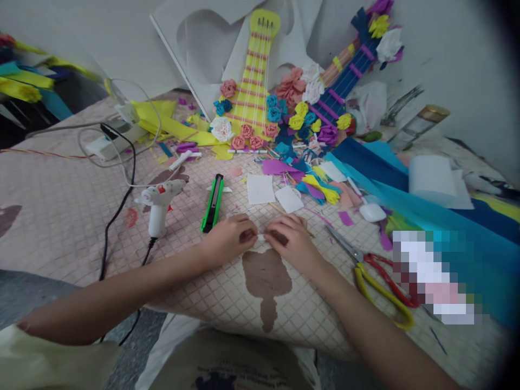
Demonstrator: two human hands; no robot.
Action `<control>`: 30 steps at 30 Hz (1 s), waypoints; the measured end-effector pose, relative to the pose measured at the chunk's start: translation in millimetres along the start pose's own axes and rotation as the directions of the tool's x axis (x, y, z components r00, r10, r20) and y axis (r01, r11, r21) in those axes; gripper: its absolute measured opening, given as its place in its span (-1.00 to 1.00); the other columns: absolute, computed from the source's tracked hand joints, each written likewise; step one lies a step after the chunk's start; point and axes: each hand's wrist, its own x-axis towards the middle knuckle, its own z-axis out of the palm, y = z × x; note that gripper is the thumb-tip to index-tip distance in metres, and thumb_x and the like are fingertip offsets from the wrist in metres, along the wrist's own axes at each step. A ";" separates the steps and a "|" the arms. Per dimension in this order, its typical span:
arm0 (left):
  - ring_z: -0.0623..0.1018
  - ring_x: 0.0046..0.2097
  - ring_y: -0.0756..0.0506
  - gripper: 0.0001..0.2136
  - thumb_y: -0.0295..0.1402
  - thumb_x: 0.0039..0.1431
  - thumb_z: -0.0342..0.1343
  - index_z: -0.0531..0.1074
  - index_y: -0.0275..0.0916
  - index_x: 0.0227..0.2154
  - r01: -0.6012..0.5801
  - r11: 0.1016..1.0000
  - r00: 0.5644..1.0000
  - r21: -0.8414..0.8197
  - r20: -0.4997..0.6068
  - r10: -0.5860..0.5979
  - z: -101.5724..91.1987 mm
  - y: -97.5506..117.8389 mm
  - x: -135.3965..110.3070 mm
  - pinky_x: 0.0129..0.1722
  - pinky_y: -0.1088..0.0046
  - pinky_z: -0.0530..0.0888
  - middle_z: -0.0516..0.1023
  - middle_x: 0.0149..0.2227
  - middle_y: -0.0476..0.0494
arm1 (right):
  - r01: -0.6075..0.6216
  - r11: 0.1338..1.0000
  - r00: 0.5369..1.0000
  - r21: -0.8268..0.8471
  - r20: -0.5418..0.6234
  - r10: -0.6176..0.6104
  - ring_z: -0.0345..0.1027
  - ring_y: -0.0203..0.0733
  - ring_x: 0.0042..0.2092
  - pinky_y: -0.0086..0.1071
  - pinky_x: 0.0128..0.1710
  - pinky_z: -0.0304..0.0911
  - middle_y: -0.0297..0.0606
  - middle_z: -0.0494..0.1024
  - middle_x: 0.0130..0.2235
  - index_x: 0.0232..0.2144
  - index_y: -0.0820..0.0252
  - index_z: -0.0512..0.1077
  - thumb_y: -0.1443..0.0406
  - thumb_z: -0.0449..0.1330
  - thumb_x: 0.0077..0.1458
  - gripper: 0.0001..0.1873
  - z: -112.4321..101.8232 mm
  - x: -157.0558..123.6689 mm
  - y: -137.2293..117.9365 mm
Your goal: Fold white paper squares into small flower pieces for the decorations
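Observation:
Both my hands rest knuckles-up on the quilted beige cloth (pixel 60 216), fingertips meeting over a small white paper piece (pixel 260 237). My left hand (pixel 229 234) is curled, pinching its left end. My right hand (pixel 291 238) is curled too, pinching the right end. Only a sliver of the white piece shows between the fingers. Two white paper squares (pixel 260 189) lie just beyond my hands. A green utility knife (pixel 213 203) lies left of my left hand. Scissors with red and yellow handles (pixel 376 273) lie to the right of my right hand.
A white glue gun (pixel 159 201) stands at the left with its black cord trailing forward. At the back lean a yellow paper guitar (pixel 254 81) and a blue paper guitar (pixel 349 67), ringed by paper flowers. Blue and teal paper sheets (pixel 406 184) cover the right side.

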 end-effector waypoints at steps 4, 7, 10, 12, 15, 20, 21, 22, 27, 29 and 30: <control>0.39 -0.35 -0.02 -0.91 -0.43 0.06 0.02 0.40 -0.27 -0.38 0.023 1.000 1.000 0.015 0.009 -0.023 -0.8 0.9 0.6 -0.32 0.48 0.34 0.39 -0.40 -0.08 | -0.028 0.997 1.000 -0.066 -0.014 0.027 0.19 -0.13 -0.18 -0.22 -0.20 -0.03 -0.29 0.46 -0.31 -0.36 0.09 0.46 0.25 0.17 0.01 -0.89 0.4 -3.8 -1.3; 0.40 -0.29 -0.04 -0.92 -0.44 0.03 0.04 0.40 -0.26 -0.38 0.014 1.000 0.999 -0.001 0.030 -0.014 -2.1 1.3 0.2 -0.26 0.46 0.35 0.40 -0.35 -0.09 | -0.070 0.997 0.998 -0.041 0.008 0.070 0.20 -0.12 -0.18 -0.23 -0.21 -0.03 -0.29 0.45 -0.33 -0.45 0.10 0.46 0.27 0.20 -0.02 -0.95 0.0 -5.1 -3.8; 0.40 -0.30 -0.03 -0.93 -0.45 -0.01 0.06 0.39 -0.27 -0.41 0.006 0.999 0.999 -0.035 0.038 -0.005 -3.4 1.7 0.1 -0.27 0.47 0.34 0.41 -0.36 -0.08 | -0.102 0.995 0.993 0.022 0.054 0.101 0.22 -0.13 -0.18 -0.26 -0.21 -0.01 -0.30 0.46 -0.34 -0.49 0.14 0.43 0.32 0.21 -0.05 -0.97 -1.2 -4.0 -6.8; 0.40 -0.36 -0.01 -0.89 -0.45 -0.04 0.09 0.39 -0.28 -0.38 0.021 0.998 0.999 -0.065 0.029 -0.019 -3.7 2.3 0.4 -0.32 0.50 0.33 0.42 -0.39 -0.05 | -0.110 0.992 0.992 0.065 0.072 0.106 0.24 -0.16 -0.21 -0.27 -0.22 0.00 -0.32 0.47 -0.38 -0.50 0.16 0.41 0.34 0.21 -0.05 -0.97 -2.5 -3.0 -8.4; 0.39 -0.43 0.02 -0.82 -0.43 -0.04 0.10 0.40 -0.27 -0.30 0.043 0.989 0.999 -0.138 0.023 -0.040 -3.3 3.5 1.6 -0.38 0.54 0.32 0.44 -0.43 -0.01 | -0.106 0.987 0.994 0.121 0.052 0.101 0.27 -0.18 -0.27 -0.27 -0.22 0.01 -0.33 0.47 -0.42 -0.45 0.17 0.39 0.38 0.20 -0.05 -0.96 -4.9 -2.4 -9.7; 0.40 -0.41 0.03 -0.88 -0.42 0.02 0.06 0.45 -0.26 -0.36 0.015 0.982 1.000 -0.189 -0.004 -0.016 -3.3 6.2 5.7 -0.41 0.56 0.31 0.44 -0.44 -0.03 | -0.066 0.970 0.996 0.232 -0.042 0.078 0.29 -0.18 -0.22 -0.27 -0.18 0.09 -0.30 0.50 -0.32 -0.34 0.15 0.39 0.39 0.17 -0.02 -0.88 -7.8 -3.7 -7.7; 0.40 -0.41 0.02 -0.87 -0.41 0.01 0.07 0.45 -0.26 -0.35 0.010 0.983 1.000 -0.184 -0.018 -0.013 -3.4 6.8 6.9 -0.41 0.56 0.31 0.45 -0.43 -0.04 | -0.062 0.965 0.995 0.254 -0.057 0.079 0.30 -0.18 -0.22 -0.27 -0.18 0.10 -0.30 0.50 -0.32 -0.34 0.15 0.39 0.38 0.16 -0.01 -0.88 -8.2 -4.0 -6.9; 0.40 -0.41 0.02 -0.85 -0.41 0.00 0.08 0.45 -0.26 -0.33 0.005 0.984 1.000 -0.177 -0.027 -0.010 -3.5 7.3 8.1 -0.41 0.55 0.31 0.45 -0.44 -0.04 | -0.059 0.960 0.994 0.272 -0.072 0.081 0.30 -0.19 -0.22 -0.27 -0.18 0.12 -0.30 0.49 -0.31 -0.34 0.15 0.39 0.38 0.16 -0.01 -0.88 -8.7 -4.2 -6.0; 0.45 -0.38 -0.02 -0.86 -0.42 0.02 0.06 0.47 -0.26 -0.36 -0.014 0.991 0.998 -0.136 -0.068 0.005 -3.5 9.5 14.7 -0.36 0.51 0.32 0.51 -0.45 -0.05 | -0.002 0.936 0.992 0.353 -0.114 0.045 0.29 -0.18 -0.15 -0.28 -0.11 0.17 -0.24 0.47 -0.25 -0.28 0.14 0.41 0.36 0.16 0.00 -0.83 -11.8 -4.4 -2.6; 0.47 -0.34 -0.04 -0.86 -0.43 0.01 0.06 0.47 -0.27 -0.35 -0.036 0.991 0.995 -0.132 -0.100 0.023 -3.5 10.1 17.1 -0.30 0.49 0.33 0.54 -0.40 -0.07 | 0.041 0.933 0.992 0.356 -0.125 0.004 0.29 -0.18 -0.12 -0.29 -0.10 0.17 -0.23 0.46 -0.20 -0.27 0.13 0.42 0.36 0.16 -0.01 -0.82 -12.4 -4.3 -1.5; 0.48 -0.31 -0.04 -0.85 -0.42 0.01 0.06 0.47 -0.27 -0.34 -0.046 0.990 0.994 -0.135 -0.106 0.032 -3.4 10.4 18.1 -0.27 0.48 0.33 0.55 -0.37 -0.08 | 0.054 0.936 0.991 0.348 -0.134 -0.008 0.29 -0.18 -0.13 -0.28 -0.10 0.18 -0.22 0.46 -0.20 -0.28 0.13 0.43 0.36 0.17 -0.01 -0.83 -12.3 -4.3 -0.9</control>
